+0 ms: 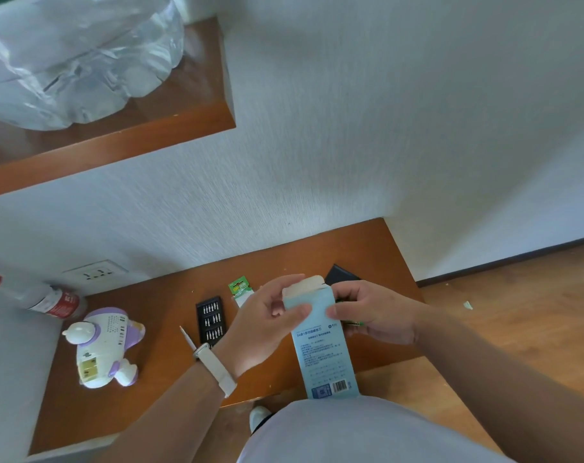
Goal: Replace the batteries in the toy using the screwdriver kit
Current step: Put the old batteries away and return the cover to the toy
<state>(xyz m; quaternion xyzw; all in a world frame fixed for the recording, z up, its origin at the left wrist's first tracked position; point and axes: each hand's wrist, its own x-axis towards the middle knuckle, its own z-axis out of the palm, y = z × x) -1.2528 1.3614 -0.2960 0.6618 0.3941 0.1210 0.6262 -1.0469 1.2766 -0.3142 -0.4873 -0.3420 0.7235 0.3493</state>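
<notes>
I hold a light blue screwdriver kit box [324, 355] upright over the wooden table [170, 406], its top flap open. My left hand [267, 315] grips the box's upper left side, thumb on its front. My right hand [370, 312] grips the upper right side and seems to hold something green and dark behind the box. A black bit tray [212, 320] lies on the table beside a silver screwdriver [188, 339]. The white and purple toy [105, 345] lies at the left with its battery compartment open. A green battery pack [240, 290] lies behind the tray.
A bottle with a red label [46, 300] lies at the far left near a wall socket [95, 272]. A black box lid [342, 275] sits behind my hands. A shelf above holds a plastic-wrapped pack [76, 58]. Wooden floor lies to the right.
</notes>
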